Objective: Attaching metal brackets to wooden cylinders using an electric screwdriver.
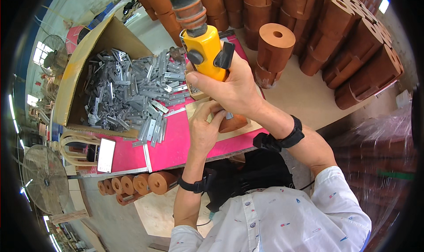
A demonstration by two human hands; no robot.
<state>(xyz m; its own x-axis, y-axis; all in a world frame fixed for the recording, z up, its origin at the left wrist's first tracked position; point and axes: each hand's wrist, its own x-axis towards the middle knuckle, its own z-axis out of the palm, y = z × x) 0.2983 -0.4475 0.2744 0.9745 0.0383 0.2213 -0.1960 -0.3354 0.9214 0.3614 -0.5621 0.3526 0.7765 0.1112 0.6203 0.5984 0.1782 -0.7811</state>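
Note:
My right hand is wrapped round a yellow power tool, which hangs from a ribbed dark and orange fitting above it. The tool's lower end is hidden behind that hand. Just below, my left hand is closed in a pinch, its fingertips at a small grey metal plate. That plate lies against a reddish-brown wooden block with a rounded side, set on a light board on the pink table. Part of the block is covered by my right wrist.
Left of my hands, a cardboard box lies open with many metal plates spilling out. Brown wooden cylinders stand in stacks at the back and right. More cylinders lie under the table. A white phone-shaped object rests at the table's left edge.

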